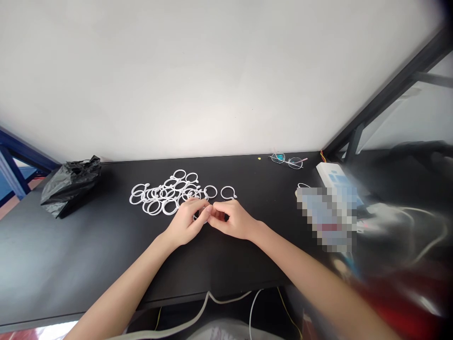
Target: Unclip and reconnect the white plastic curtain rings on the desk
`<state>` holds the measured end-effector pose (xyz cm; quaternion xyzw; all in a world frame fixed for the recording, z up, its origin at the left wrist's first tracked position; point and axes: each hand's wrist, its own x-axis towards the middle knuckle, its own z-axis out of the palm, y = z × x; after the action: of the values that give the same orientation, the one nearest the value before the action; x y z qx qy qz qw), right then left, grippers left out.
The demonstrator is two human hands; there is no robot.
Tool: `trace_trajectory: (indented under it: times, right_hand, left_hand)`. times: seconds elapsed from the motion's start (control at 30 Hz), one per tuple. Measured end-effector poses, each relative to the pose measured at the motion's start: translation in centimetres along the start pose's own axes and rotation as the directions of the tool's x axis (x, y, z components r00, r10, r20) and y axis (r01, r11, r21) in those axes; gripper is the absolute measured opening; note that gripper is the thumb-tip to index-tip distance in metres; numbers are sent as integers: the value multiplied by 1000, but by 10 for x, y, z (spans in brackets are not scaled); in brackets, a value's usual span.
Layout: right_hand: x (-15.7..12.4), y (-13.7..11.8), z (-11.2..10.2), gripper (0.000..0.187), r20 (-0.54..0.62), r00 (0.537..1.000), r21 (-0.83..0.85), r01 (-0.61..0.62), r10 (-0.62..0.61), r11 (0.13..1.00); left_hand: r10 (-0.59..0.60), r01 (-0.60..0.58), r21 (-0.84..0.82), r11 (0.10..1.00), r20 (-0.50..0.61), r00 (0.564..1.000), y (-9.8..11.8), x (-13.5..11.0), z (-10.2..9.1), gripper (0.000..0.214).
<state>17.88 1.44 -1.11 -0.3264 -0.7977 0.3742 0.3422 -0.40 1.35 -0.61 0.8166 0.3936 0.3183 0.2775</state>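
Observation:
My left hand [187,221] and my right hand [234,219] meet over the middle of the black table, fingertips touching. Between them is a white curtain ring [196,216], mostly hidden by the fingers of my left hand, which pinch it. The fingers of my right hand are closed at the same spot, and what they grip there is covered. Just beyond my left hand lies a loose pile of similar white curtain rings [170,207], many overlapping. A single ring [222,193] with a small eyelet lies apart, beyond my right hand.
A crumpled black plastic bag [72,182] sits at the left. Eyeglasses [286,160] lie near the wall. On the right are a white box [331,172], a pixelated item [325,219] and a blurred clear plastic bag. Cables [198,314] hang along the front edge.

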Motion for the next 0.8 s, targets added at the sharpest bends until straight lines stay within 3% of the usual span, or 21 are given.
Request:
trace_trajectory:
  times: [0.47, 0.8]
  right_hand:
    - [0, 1, -1, 27, -4, 1000, -87, 19, -19, 996]
    - [1, 6, 1, 29, 0, 1000, -32, -4, 4, 999]
  left_hand:
    - [1, -5, 60, 998, 79, 997, -2, 1, 1, 40]
    - [-4, -3, 65, 998, 97, 995, -3, 1, 2, 40]
